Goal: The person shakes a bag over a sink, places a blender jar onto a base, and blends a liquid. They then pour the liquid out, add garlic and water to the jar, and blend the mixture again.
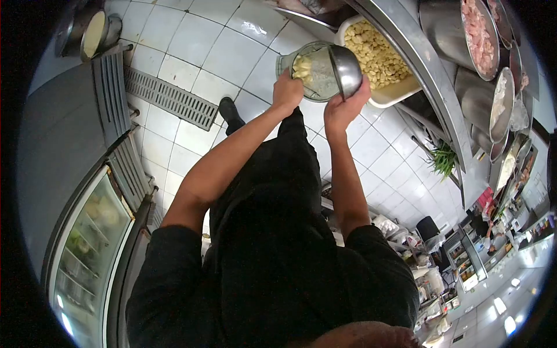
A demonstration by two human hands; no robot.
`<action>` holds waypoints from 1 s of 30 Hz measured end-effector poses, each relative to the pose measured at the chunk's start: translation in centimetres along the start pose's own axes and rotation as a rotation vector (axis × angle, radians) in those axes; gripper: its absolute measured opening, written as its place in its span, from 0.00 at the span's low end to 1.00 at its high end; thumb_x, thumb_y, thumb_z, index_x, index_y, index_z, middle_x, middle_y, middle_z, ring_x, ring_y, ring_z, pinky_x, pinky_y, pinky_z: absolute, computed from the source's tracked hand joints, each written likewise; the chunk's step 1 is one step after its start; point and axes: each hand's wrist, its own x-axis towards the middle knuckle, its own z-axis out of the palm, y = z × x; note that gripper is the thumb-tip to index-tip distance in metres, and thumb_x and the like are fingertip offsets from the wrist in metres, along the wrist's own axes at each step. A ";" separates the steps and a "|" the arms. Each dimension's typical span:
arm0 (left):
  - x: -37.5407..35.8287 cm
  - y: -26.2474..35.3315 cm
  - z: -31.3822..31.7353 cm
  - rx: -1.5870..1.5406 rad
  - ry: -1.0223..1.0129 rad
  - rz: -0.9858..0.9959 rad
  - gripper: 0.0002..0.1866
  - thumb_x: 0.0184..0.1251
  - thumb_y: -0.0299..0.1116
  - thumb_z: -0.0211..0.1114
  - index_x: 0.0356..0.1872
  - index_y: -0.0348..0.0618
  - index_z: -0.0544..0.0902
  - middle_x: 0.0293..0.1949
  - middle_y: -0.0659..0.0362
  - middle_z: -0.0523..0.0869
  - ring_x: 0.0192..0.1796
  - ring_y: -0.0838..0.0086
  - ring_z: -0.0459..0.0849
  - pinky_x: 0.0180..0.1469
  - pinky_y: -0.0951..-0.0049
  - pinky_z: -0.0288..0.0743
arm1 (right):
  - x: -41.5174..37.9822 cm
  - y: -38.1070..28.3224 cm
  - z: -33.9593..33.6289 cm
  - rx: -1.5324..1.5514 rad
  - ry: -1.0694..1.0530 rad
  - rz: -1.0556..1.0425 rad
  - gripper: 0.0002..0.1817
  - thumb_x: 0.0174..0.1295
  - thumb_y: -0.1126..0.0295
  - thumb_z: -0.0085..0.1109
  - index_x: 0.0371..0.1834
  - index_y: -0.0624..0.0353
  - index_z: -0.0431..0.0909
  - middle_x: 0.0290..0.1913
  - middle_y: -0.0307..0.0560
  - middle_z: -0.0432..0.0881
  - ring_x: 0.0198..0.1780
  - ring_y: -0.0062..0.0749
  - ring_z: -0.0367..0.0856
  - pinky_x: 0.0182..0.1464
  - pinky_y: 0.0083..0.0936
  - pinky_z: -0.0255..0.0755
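My left hand [288, 91] is closed on the near-left rim of a see-through greenish container [319, 94]. Pale yellow cloves that look like peeled garlic [301, 68] show inside it, on the left. In my right hand [346, 108] is a shiny metal bowl [348, 71], gripped by its near edge and tipped on its side over the container's right part. The bowl's inside is turned away from me. Just beyond it, a white tub [396, 97] holds a heap of the same cloves.
A steel counter edge [415, 66] runs along the right, with metal pots [444, 35] of pinkish raw meat [480, 37] on top. Green leafy stalks [442, 159] lie on the lower level. To the left are a floor drain grate [171, 97] and a glass-door fridge [90, 249].
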 end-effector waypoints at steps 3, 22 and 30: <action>0.7 -1.4 0.5 -0.057 -0.008 -0.088 0.24 0.59 0.34 0.51 0.55 0.31 0.76 0.47 0.34 0.83 0.53 0.38 0.79 0.58 0.50 0.72 | 1.1 1.4 -0.9 0.182 0.044 0.154 0.35 0.53 0.85 0.43 0.70 0.71 0.55 0.65 0.66 0.65 0.69 0.54 0.64 0.73 0.37 0.52; 6.4 -4.8 4.3 0.124 0.068 -0.094 0.20 0.59 0.34 0.52 0.46 0.28 0.78 0.43 0.31 0.82 0.50 0.39 0.81 0.55 0.50 0.73 | 15.5 43.3 7.3 -0.496 -0.037 -0.207 0.28 0.65 0.54 0.59 0.62 0.62 0.73 0.62 0.55 0.76 0.64 0.46 0.72 0.67 0.41 0.62; 6.3 -1.4 4.1 -0.014 0.115 -0.128 0.16 0.59 0.35 0.55 0.40 0.30 0.80 0.36 0.36 0.85 0.41 0.43 0.84 0.46 0.54 0.77 | 14.5 37.5 7.2 -0.980 -0.623 0.195 0.27 0.69 0.53 0.48 0.66 0.56 0.72 0.65 0.55 0.72 0.63 0.49 0.71 0.62 0.45 0.63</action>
